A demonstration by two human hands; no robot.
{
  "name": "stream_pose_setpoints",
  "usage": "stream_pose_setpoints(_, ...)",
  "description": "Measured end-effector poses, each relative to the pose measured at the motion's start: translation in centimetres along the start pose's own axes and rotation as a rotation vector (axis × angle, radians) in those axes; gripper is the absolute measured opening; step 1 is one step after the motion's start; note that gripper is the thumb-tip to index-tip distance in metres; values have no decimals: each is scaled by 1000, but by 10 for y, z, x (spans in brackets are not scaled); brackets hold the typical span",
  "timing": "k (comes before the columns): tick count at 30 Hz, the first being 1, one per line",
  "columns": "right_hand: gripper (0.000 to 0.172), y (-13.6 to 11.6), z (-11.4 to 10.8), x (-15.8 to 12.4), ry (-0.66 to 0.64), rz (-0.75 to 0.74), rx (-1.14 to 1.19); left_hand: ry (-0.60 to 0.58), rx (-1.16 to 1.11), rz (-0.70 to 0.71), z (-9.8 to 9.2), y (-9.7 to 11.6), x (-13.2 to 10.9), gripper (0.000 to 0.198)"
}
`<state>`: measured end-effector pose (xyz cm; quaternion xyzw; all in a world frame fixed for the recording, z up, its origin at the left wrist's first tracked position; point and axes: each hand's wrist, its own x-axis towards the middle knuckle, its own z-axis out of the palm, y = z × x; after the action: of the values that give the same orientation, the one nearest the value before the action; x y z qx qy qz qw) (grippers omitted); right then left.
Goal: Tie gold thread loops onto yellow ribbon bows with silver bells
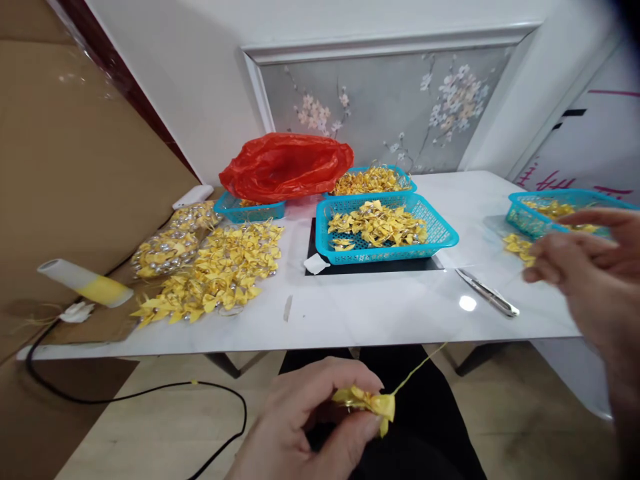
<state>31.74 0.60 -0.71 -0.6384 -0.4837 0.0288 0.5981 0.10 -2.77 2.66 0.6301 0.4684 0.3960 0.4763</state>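
Observation:
My left hand (320, 420) pinches a yellow ribbon flower (383, 405) between thumb and fingers, low over my lap. From the flower a thin yellow thread (420, 369) runs up and right toward my right hand (585, 267), fading from sight over the white table. My right hand is raised at the far right, its thumb and fingertips pinched together on the thread's line. Beyond it are a blue basket (525, 220) of yellow flowers and a few loose yellow flowers (519, 248), partly covered by the hand.
On the white table (360, 307) stands a blue basket (387, 253) of yellow flowers. Folding scissors or a knife (487, 293) lie to its right. Flower strings with silvery beads (220, 267) are heaped left, near a red plastic bag (285, 167). A black cable (150, 393) loops below.

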Motion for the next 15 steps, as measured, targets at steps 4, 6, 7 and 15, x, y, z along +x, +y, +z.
stream_pose_setpoints(4, 18, -46, 28, -51, -521, -11, 145, -23, -27, 47, 0, -7, 0, 15)
stream_pose_setpoints(6, 22, -65, 38, -74, -878, 118, 433, -37, -34, 42, -2, -11, 1, 14)
stream_pose_setpoints(7, 20, -71, 42, -82, -995, 192, 541, -41, -29, 41, -4, -13, 1, 14)
stream_pose_setpoints(15, 18, -87, 41, -96, -927, 38, 397, -33, 232, 81, -8, -27, 2, 22)
